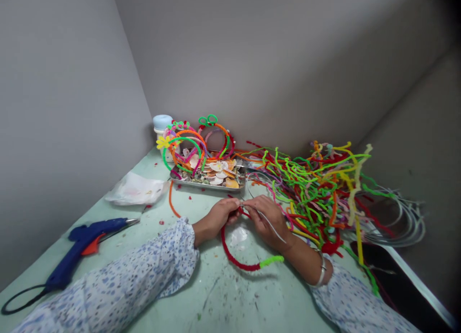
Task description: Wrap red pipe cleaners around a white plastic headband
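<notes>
My left hand (220, 217) is closed around a thin headband wrapped in red pipe cleaner (234, 260). The wrapped part curves down below my hands, and its lower tip is bright green (272, 260). Close beside it, my right hand (265, 221) pinches at the same spot with thumb and fingertips. A bare whitish length of the band (272, 229) runs out under my right fingers toward the wrist. The exact point where the fingertips meet is partly hidden.
A metal tray (205, 184) of shells stands behind my hands, with finished-looking pipe-cleaner headbands (183, 140) on it. Heaped pipe cleaners (317, 184) lie right, beside bare headbands (406, 222) and a dark flat object (399, 285). A blue glue gun (72, 258) and plastic bag (137, 189) lie left.
</notes>
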Available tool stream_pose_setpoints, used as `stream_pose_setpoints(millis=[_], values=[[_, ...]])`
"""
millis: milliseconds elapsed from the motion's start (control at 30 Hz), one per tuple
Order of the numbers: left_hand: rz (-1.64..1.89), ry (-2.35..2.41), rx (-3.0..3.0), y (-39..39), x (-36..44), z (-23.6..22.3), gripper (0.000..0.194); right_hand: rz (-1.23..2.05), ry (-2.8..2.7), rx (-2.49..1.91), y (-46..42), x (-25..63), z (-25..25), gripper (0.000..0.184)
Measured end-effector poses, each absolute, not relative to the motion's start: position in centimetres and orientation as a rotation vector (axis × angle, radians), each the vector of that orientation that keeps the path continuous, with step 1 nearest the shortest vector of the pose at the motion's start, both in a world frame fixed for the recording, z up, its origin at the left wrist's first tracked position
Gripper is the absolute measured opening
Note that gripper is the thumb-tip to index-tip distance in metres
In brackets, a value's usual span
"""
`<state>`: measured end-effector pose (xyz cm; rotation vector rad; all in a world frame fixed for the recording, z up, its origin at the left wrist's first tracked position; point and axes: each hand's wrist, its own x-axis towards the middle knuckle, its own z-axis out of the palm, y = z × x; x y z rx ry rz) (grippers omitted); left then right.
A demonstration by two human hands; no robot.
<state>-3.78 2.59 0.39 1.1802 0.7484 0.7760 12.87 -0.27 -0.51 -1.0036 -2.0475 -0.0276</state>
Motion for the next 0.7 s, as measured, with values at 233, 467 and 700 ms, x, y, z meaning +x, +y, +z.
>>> stream_pose_setpoints(millis=[233,467,700], values=[[0.808,0.714,1.163,2.65,-3.74,0.09,0.018,0.003,-2.029,-0.991,-0.22,12.88,-0.68,0.015],[0.896,0.757,1.347,2.25,-3.86,-0.09,0.010,0.060,-1.938,-1.058,-0.07,12.96,-0.50,0.015],[1.004,0.951,1.765,1.85,-4.06,-0.31,0.012,0.077,-1.946,-1.061,-0.20,12.94,-0.39,0.015]])
